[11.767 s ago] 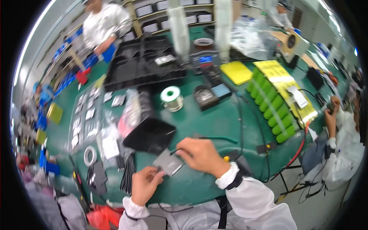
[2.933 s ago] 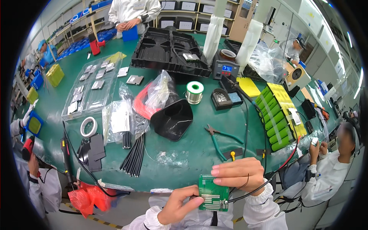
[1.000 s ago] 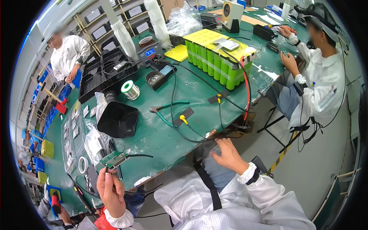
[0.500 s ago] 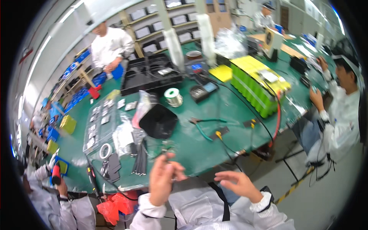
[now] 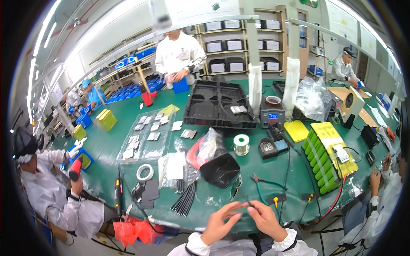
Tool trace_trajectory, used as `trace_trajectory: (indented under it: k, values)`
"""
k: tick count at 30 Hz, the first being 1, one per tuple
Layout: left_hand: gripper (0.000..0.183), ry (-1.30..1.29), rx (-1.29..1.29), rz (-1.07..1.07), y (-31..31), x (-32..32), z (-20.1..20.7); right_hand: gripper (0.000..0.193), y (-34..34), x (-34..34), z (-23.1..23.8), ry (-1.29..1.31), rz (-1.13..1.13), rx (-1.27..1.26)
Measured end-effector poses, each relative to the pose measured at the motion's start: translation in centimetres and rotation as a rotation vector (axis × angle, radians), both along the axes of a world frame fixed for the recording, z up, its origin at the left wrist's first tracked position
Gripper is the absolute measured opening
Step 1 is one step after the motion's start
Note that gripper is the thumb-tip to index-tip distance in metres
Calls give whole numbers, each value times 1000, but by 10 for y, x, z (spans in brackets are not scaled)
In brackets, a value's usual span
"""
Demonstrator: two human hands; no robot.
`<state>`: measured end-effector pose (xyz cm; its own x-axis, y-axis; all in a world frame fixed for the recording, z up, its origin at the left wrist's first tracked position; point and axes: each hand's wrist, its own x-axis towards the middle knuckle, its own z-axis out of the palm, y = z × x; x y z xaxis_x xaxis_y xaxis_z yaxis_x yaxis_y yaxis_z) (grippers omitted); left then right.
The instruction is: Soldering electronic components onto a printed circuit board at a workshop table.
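Note:
Both my hands are close together at the table's near edge. My right hand point(image 5: 268, 218) is closed in a pinch at the end of a thin dark strand point(image 5: 244, 197); its exact kind is too small to tell. Just left of it, my left hand point(image 5: 221, 223) is open, thumb apart from the curved fingers, its fingertips near the right hand's. Beyond the hands lie a small greenish metallic piece point(image 5: 236, 187) and teal-handled pliers point(image 5: 270, 184). A black scoop-shaped tray point(image 5: 220, 170) rests to the left of them, with black cables point(image 5: 185, 199) beside it.
A green battery pack point(image 5: 323, 160) with a red lead stands on the right. Solder spool point(image 5: 241, 145), soldering station point(image 5: 273, 116) and black case point(image 5: 220, 104) are farther back. White tape roll point(image 5: 145, 172) and red-black tool point(image 5: 118, 194) lie left. Co-workers sit either side.
The view has swung to the right and up. My hands have come together from well apart, and the right fingers have closed into a pinch.

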<state>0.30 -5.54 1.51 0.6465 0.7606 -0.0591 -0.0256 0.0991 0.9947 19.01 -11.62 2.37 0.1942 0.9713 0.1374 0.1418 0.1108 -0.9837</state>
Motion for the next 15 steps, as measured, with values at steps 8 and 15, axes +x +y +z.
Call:
trace_trajectory:
  k: [8,15]
  values:
    - [121,490,1012,26,58,-22,32,30,17,19,50,18,385,-115]
    - [95,309,838,-516,92,-3,56,28,32,69,48,-125,391,-270]
